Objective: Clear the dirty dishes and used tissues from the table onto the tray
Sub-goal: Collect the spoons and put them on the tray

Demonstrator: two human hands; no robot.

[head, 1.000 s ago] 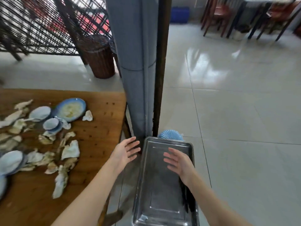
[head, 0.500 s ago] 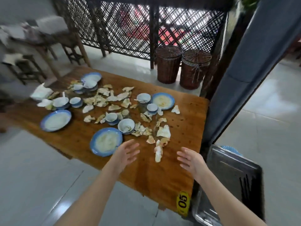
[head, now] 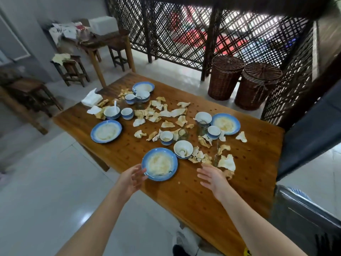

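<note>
A wooden table (head: 193, 196) carries several blue-rimmed plates, small bowls, cups and many crumpled used tissues. The nearest dirty plate (head: 159, 164) lies by the front edge. My left hand (head: 132, 177) is open, its fingertips at that plate's left rim. To the right, my right hand (head: 212, 175) hovers open over the table, just short of a tissue pile (head: 226, 163). A white bowl with a spoon (head: 183, 149) stands behind the plate. Only a corner of the metal tray (head: 302, 211) shows at the lower right, off the table.
Two wicker baskets (head: 243, 82) stand behind the table by a lattice screen. A dark grey column (head: 311, 133) rises at the right. Wooden stools and a side table (head: 103, 45) stand at the back left. A tissue pack (head: 91, 98) sits at the table's far left.
My view has swung from the tray to the table and come closer. Both hands have moved forward; the left has reached the near plate's rim, the right nears the tissues.
</note>
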